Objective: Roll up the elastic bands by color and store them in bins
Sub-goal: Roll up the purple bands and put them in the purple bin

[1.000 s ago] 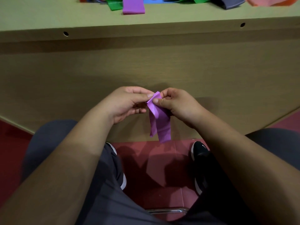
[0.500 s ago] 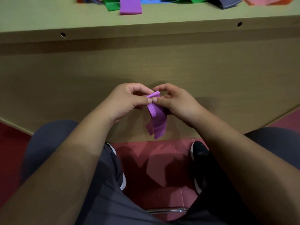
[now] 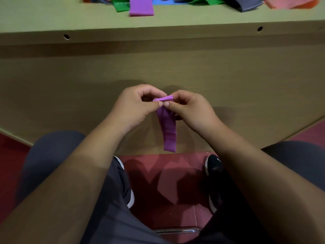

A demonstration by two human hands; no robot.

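**A:** Head view: where's the purple band (image 3: 168, 127), and what has hold of it?

**B:** Centre of the frame, in front of the desk (image 3: 193, 20) front panel. The left hand (image 3: 135, 108) pinches its top end from the left and the right hand (image 3: 191, 110) from the right. The thumb tips are almost touching, the fingers curl in, and neither hand holds anything else.

**A:** Which way does it lie from that pinch?

**B:** Straight down the frame. Its long axis runs top to bottom, leaning slightly right, and the free end points at the floor (image 3: 167, 173). The bunched start sits crosswise, left to right, just above the thumbs.

**A:** Which hand is nearer?

**B:** They're level at the top end, and the tail hangs a little toward the right hand's side. I'd judge the roll must turn about that crosswise axis, drawing the tail upward.

**A:** Anything else?

**B:** Loose bands (image 3: 141, 7) on the desk along the top edge of the frame, well apart. No bins are visible.
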